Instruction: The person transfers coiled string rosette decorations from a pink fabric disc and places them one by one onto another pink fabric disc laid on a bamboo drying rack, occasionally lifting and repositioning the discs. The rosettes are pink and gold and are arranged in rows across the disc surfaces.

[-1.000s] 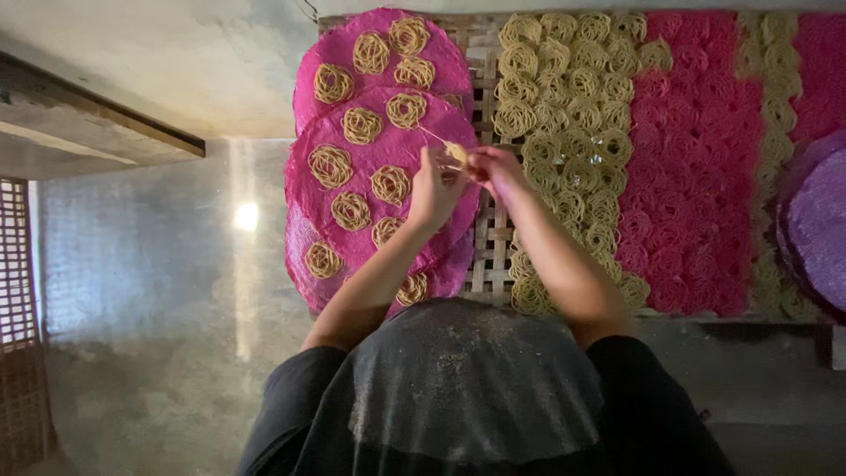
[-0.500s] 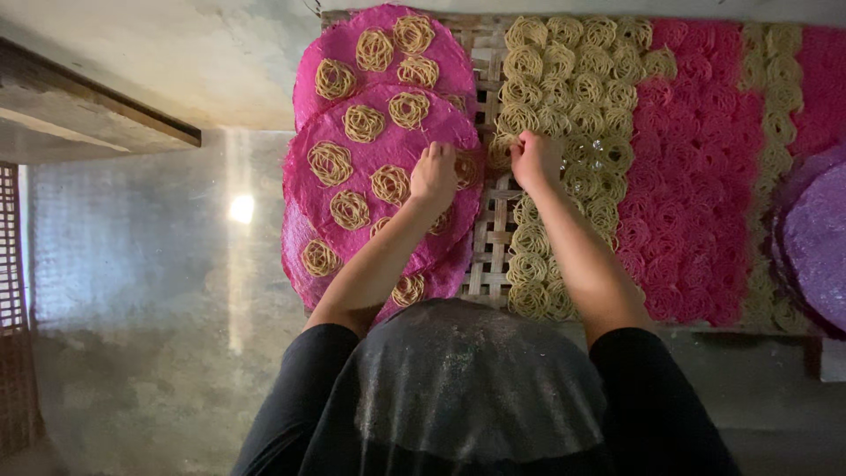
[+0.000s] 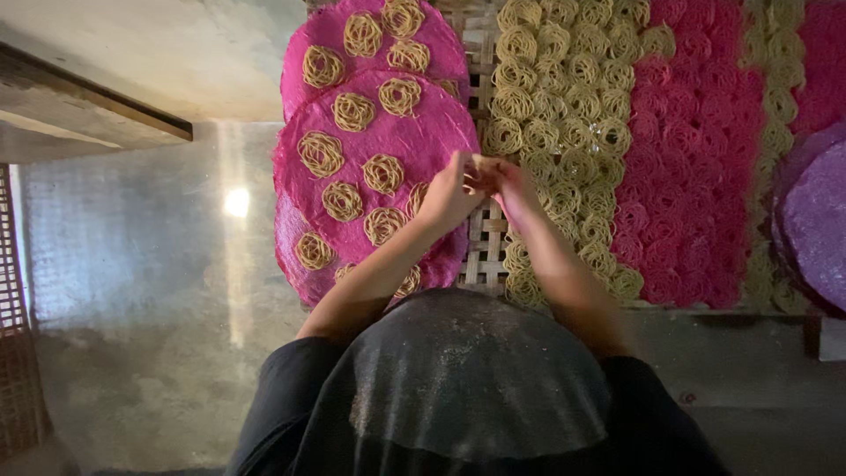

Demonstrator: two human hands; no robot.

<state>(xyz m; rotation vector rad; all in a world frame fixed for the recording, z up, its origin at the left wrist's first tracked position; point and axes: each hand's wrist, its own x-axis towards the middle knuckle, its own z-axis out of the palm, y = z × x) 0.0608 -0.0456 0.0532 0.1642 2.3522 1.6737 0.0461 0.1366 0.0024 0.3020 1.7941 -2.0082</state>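
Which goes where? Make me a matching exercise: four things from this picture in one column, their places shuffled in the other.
1 pink round trays
2 purple round tray
3 pink noodle coils
4 left hand

A far right edge
B meeting the right hand over the bamboo rack
C stacked at left, bearing yellow coils
D wide band right of centre

Pairs: 1-C, 2-A, 3-D, 4-B

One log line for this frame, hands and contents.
left hand + right hand: together over woven rack | noodle coil between fingers | pink round mats left
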